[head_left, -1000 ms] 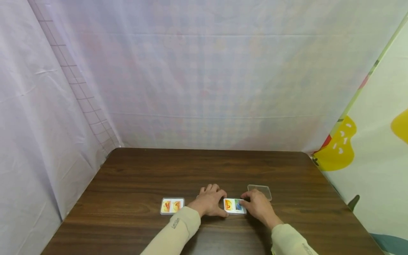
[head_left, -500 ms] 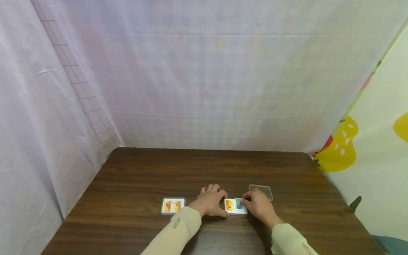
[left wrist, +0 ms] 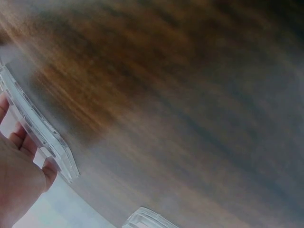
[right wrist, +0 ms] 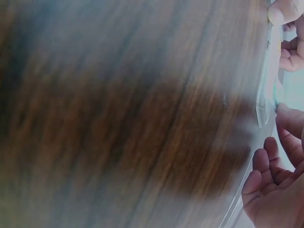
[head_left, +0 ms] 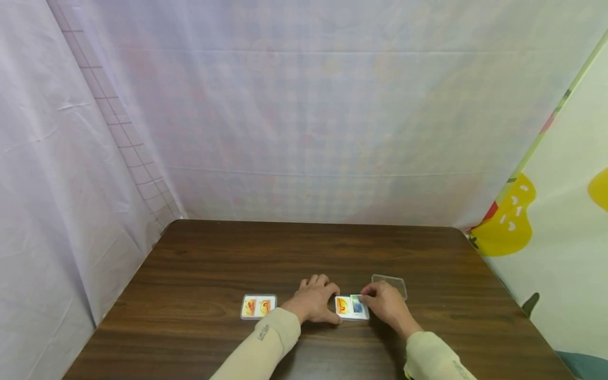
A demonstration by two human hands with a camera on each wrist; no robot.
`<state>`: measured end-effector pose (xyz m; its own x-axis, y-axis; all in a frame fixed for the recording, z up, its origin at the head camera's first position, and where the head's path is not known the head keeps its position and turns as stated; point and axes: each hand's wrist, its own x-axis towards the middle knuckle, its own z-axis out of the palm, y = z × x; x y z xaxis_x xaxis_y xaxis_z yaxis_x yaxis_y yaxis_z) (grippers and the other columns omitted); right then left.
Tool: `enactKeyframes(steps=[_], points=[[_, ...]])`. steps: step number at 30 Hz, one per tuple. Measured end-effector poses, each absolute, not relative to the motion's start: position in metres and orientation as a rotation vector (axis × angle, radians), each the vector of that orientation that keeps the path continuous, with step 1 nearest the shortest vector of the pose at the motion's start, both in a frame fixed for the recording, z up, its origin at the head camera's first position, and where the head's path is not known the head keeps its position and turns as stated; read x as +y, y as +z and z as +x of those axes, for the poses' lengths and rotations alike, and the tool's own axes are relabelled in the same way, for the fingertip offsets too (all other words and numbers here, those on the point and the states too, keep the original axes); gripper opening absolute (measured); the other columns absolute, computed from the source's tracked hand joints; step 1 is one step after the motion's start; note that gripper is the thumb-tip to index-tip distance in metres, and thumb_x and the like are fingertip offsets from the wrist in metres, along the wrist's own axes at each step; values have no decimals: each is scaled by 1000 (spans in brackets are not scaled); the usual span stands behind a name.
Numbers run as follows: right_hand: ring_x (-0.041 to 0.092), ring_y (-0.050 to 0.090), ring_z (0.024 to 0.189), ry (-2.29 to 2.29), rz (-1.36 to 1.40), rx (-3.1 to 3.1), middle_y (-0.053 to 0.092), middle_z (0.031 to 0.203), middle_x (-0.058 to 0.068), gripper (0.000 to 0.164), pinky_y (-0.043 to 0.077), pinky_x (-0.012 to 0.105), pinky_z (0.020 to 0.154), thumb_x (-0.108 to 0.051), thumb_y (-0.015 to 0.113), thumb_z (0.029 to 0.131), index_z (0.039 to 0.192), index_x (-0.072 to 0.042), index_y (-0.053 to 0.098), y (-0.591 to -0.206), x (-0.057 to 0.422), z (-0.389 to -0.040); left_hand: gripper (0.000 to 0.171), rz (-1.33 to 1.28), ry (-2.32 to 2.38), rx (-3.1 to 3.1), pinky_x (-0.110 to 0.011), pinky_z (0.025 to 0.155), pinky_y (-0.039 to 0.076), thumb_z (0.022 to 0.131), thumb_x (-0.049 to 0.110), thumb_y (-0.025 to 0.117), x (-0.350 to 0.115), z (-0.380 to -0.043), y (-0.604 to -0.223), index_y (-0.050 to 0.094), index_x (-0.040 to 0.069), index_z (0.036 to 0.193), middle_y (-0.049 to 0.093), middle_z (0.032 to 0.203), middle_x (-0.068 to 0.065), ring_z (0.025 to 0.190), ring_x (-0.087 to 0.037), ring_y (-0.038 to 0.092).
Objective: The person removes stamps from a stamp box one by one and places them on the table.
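Note:
A flat clear plastic case [head_left: 351,318] lies on the table, showing two picture cards side by side. My left hand [head_left: 311,300] holds its left edge, thumb at the near corner and index finger at the far one; the left wrist view shows fingertips along the case's side [left wrist: 40,126]. With thumb and index finger, my right hand [head_left: 387,303] pinches the upper right part of the blue-green card [head_left: 357,305], whose top edge sticks out past the case's far rim. The orange card [head_left: 341,305] sits in the left half. My right fingers hide the blue-green card's far corner.
A second clear case [head_left: 258,316] with two orange picture cards lies to the left of my left hand. Behind my right hand is a clear, flat lid [head_left: 399,286]. The brown wooden table [head_left: 266,248] ends at white curtains [head_left: 304,132] at the back.
The blue-green card has slid slightly away from me, past the case's far rim, with my right thumb and index finger drawing together on it. My left hand stays on the case.

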<state>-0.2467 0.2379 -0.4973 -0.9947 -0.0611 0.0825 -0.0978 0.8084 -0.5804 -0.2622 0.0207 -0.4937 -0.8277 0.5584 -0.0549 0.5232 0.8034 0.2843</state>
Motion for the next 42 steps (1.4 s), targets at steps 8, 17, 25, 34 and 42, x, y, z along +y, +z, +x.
enactKeyframes(steps=[8,17,25,34,42], points=[[15,52,72,1094,108,-2916,66,79,-1,5,42,34,66,-15,74,85,83,-10,72,-494,239,-245,59,852,392,2850,-41,101,33,76,57,79,21,-262,-494,59,27,122,48,129,1,121,-19,41],[15,52,70,1287,57,-2895,64,76,-1,8,42,31,64,-14,74,85,84,-6,72,-486,239,-240,59,849,376,2856,-40,100,33,75,58,78,21,-262,-495,59,28,122,48,129,1,121,-19,42],[15,53,75,1349,30,-2897,67,83,1,10,41,32,68,-15,75,85,87,-6,73,-479,241,-237,59,849,369,2864,-40,100,33,75,58,78,22,-262,-495,59,28,122,48,129,1,121,-19,42],[16,55,79,1383,41,-2904,68,87,1,11,43,33,71,-16,74,86,90,-6,73,-473,246,-230,59,850,381,2857,-40,100,33,75,58,78,21,-262,-495,59,28,123,48,129,1,121,-19,42],[16,53,76,1449,52,-2884,66,84,1,13,43,32,67,-16,75,86,90,-4,72,-469,245,-222,59,858,381,2874,-41,100,34,75,57,79,21,-262,-495,60,27,123,49,127,1,120,-19,42]])
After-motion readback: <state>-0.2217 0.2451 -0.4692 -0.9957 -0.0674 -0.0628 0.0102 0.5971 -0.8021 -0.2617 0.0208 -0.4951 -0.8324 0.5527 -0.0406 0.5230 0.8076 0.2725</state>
